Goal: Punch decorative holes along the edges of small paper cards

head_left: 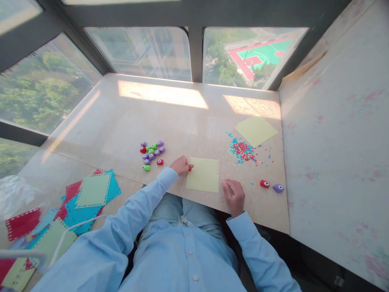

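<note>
I see left hand (181,165) pinching small red object (190,169); right hand (234,195) curled, contents unclear. Square pale-yellow paper (202,176) likely flimsy: hold edges.

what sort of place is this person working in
Probably a high-up window nook, perhaps in a home: a pale tabletop sits against framed windows, a sports court lies far below outside, and the wall has pink flowers.

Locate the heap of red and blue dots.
In the head view, the dots lie at the right of the table, beside a yellow sheet, beyond the right hand.
</note>
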A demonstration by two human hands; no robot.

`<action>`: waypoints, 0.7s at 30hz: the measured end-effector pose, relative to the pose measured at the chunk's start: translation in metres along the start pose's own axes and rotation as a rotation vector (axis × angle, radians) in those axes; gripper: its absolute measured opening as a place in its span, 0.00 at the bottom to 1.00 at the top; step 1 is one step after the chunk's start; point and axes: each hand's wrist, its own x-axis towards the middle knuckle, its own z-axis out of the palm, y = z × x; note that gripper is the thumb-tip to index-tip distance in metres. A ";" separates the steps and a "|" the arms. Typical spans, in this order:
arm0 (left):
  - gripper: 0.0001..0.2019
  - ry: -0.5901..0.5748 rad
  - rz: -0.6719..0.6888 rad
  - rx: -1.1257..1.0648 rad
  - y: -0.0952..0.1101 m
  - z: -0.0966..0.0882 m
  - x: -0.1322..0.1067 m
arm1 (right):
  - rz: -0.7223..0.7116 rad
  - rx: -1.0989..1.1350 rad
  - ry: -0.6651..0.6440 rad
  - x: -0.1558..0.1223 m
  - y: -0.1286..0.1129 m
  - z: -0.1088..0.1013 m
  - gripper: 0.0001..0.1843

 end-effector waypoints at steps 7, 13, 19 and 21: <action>0.10 0.040 0.040 -0.068 -0.008 0.007 0.001 | -0.251 -0.088 -0.244 -0.003 -0.005 0.001 0.12; 0.11 0.016 0.111 -0.167 -0.017 0.005 0.009 | -0.290 -0.178 -0.300 -0.004 -0.006 0.004 0.10; 0.13 0.041 0.178 -0.231 -0.023 0.001 0.010 | -0.289 -0.165 -0.282 -0.005 -0.001 0.007 0.11; 0.14 0.060 0.187 -0.256 -0.025 0.003 0.006 | -0.288 -0.164 -0.279 -0.005 -0.001 0.007 0.11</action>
